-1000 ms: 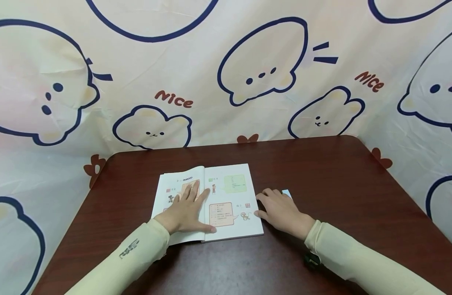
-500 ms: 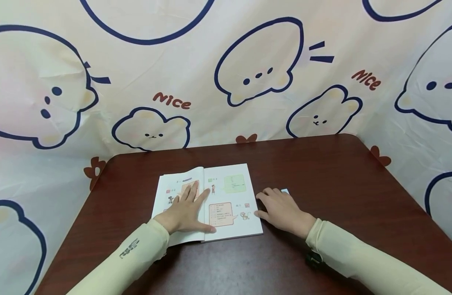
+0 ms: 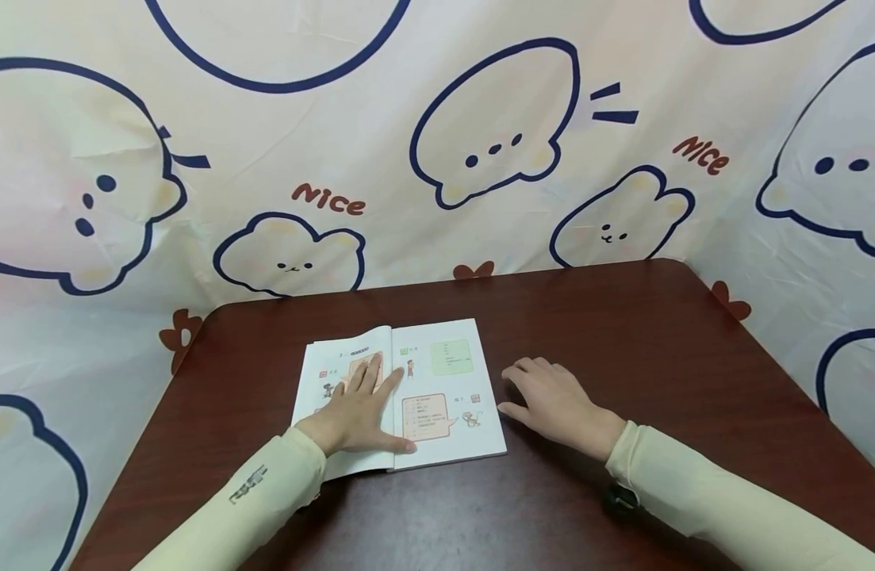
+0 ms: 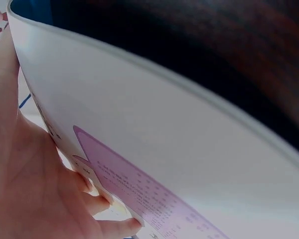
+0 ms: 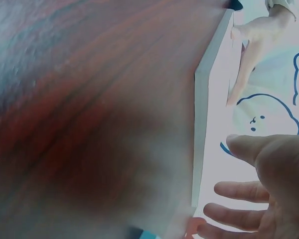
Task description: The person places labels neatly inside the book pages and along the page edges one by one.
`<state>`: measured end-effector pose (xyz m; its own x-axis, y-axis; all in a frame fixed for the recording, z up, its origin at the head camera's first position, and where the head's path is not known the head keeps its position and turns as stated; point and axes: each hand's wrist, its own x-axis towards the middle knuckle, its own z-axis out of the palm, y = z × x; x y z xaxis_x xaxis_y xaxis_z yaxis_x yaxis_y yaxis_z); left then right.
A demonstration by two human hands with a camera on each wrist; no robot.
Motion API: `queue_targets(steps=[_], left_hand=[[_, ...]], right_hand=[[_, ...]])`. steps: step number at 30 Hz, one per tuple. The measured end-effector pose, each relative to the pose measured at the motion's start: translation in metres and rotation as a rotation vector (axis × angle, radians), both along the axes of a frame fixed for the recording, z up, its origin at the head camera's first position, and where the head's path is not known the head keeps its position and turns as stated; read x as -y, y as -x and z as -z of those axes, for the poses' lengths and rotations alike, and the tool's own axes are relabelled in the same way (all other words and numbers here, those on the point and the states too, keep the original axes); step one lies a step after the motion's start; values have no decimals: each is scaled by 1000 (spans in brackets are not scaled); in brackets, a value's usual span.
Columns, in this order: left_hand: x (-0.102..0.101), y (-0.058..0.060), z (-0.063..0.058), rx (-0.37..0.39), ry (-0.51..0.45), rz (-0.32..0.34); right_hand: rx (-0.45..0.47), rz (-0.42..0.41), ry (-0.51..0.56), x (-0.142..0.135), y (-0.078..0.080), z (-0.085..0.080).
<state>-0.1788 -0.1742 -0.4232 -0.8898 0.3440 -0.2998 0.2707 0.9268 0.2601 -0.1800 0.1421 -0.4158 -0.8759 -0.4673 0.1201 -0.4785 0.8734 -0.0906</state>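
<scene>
An open book (image 3: 447, 381) with coloured pictures lies on the dark wooden table. My left hand (image 3: 358, 408) rests spread over the left page and the inner fold, its thumb reaching onto the right page. In the left wrist view, the left page (image 4: 139, 99) bulges up in a curve beside the palm (image 4: 35, 184). My right hand (image 3: 554, 404) hovers just right of the book, fingers relaxed and slightly bent, with nothing seen in them. At the bottom of the right wrist view shows the corner of a small blue thing (image 5: 148, 234), which the hand hides in the head view.
The brown table (image 3: 601, 317) stretches to the back and sides. A cloth backdrop (image 3: 394, 159) with cartoon outlines hangs around its far and side edges. A dark band with a device (image 3: 620, 497) sits under my right sleeve cuff.
My right hand has moved a little to the right, away from the book's edge. The light-blue corner beyond it has dropped out of sight in the head view. My left hand stays put.
</scene>
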Motion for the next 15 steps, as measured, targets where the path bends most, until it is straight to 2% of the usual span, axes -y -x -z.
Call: queue_targets(steps=[15], left_hand=[[-1,0,2,-10,0,-4]], right_hand=[[-68,-5,26,-30,4,-13]])
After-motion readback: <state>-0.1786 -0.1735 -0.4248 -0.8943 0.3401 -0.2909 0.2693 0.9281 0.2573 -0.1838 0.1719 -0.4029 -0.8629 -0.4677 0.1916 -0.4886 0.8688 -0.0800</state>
